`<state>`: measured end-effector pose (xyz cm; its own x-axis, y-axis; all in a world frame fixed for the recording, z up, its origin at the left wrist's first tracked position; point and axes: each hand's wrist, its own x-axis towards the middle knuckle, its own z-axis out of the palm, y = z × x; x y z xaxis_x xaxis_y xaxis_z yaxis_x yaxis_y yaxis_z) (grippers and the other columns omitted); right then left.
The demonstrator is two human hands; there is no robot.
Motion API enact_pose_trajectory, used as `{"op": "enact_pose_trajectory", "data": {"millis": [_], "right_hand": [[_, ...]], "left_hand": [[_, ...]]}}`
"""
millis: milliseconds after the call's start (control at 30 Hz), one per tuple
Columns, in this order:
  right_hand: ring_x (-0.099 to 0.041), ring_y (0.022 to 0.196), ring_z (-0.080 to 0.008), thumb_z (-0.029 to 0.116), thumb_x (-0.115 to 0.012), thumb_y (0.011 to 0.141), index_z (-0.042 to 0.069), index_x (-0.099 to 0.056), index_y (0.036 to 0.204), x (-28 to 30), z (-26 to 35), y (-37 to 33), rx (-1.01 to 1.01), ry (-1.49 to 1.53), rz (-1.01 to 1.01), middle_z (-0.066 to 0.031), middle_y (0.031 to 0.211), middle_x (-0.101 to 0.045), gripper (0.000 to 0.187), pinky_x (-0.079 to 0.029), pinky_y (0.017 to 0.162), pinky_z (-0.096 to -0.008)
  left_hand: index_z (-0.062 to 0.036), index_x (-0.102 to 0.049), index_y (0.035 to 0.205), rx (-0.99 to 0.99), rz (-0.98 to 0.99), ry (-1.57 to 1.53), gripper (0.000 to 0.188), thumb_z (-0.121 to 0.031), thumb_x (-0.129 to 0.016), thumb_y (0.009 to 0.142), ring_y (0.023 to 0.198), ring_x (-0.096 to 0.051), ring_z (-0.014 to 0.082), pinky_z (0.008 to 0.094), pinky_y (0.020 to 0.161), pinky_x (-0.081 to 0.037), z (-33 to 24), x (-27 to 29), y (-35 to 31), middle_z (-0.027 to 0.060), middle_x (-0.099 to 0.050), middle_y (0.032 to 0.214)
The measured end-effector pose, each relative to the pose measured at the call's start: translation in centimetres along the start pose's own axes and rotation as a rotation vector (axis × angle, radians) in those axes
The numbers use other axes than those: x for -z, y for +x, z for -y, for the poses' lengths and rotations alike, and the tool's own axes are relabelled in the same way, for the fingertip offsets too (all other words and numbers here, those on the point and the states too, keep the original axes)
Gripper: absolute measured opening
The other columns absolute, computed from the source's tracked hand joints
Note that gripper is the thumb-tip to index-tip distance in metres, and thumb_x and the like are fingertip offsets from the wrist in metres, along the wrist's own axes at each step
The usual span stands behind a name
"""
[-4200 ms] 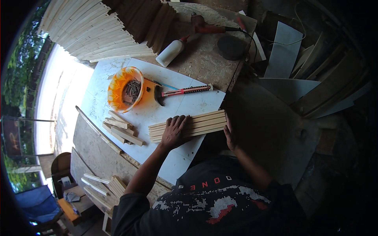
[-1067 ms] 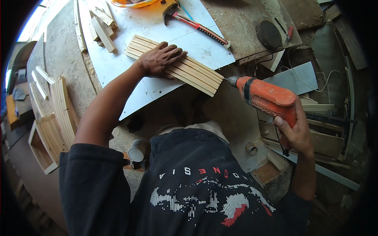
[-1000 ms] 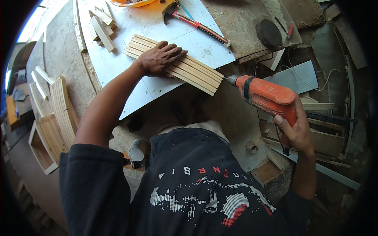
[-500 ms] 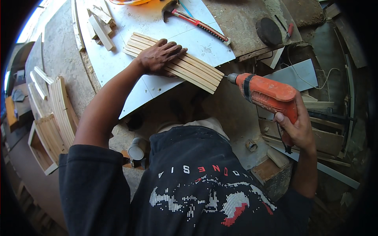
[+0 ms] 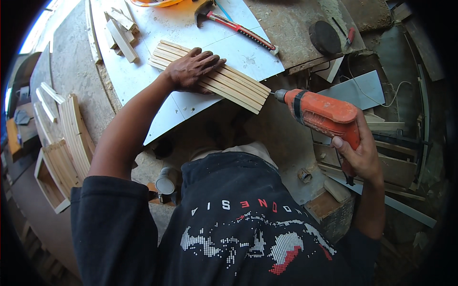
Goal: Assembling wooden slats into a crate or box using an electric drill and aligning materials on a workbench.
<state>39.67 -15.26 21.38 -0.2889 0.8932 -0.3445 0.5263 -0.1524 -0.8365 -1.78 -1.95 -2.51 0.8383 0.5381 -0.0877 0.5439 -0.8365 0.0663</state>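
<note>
A bundle of pale wooden strips [image 5: 237, 89], laid side by side, slants over the near edge of the white work board. My left hand [image 5: 195, 70] grips it from above near its middle, with the fingers curled over the far side. My right hand [image 5: 361, 151] is closed round the handle of an orange power drill [image 5: 329, 106], which has a dark band behind its chuck. The drill points left, and its thin bit meets the right end of the bundle near the far corner. How deep the bit sits cannot be seen.
On the white board [image 5: 164, 125] lie a red-handled claw hammer [image 5: 238, 31] and short wood offcuts [image 5: 121, 40]. A dark round block [image 5: 326, 38] is at the far right. Grooved wood pieces [image 5: 76, 128] stand at left; a can [image 5: 166, 181] and scrap boards [image 5: 391, 162] lie lower down.
The drill has edged very slightly left, towards the end of the strips. My left hand and the bundle stay in place.
</note>
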Motion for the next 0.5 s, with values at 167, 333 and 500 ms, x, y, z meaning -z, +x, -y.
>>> {"op": "enact_pose_trajectory", "data": {"millis": [167,333,500], "right_hand": [[-0.058,0.121,-0.0201,0.025,-0.076,0.095,0.001,-0.043,0.147,-0.2,-0.1,-0.2,-0.032,0.011,-0.015,-0.0133,0.133,-0.06,0.066,-0.046,0.105,-0.0359],[-0.059,0.12,-0.0201,0.024,-0.076,0.095,0.001,-0.042,0.147,-0.2,0.2,0.4,-0.022,-0.084,-0.004,-0.0141,0.133,-0.061,0.066,-0.047,0.104,-0.036],[-0.059,0.121,-0.02,0.025,-0.075,0.096,0.001,-0.042,0.147,-0.5,0.4,0.7,-0.008,0.022,-0.008,-0.0153,0.132,-0.062,0.065,-0.046,0.105,-0.0353]], "left_hand": [[-0.0054,-0.025,0.163,-0.007,-0.024,0.007,0.115,-0.068,-0.071,0.079,0.136,-0.047,0.0313,0.0472,0.119,-0.03,-0.1,0.1,0.0,0.017,-0.049,0.148],[-0.0058,-0.026,0.163,-0.001,-0.007,-0.007,0.114,-0.068,-0.071,0.079,0.136,-0.047,0.0309,0.0474,0.119,-0.031,-0.2,0.5,0.0,0.017,-0.049,0.148],[-0.006,-0.026,0.163,-0.005,-0.031,-0.005,0.114,-0.068,-0.071,0.079,0.136,-0.047,0.0311,0.0476,0.119,-0.03,-0.2,0.0,0.0,0.0169,-0.049,0.149]]}}
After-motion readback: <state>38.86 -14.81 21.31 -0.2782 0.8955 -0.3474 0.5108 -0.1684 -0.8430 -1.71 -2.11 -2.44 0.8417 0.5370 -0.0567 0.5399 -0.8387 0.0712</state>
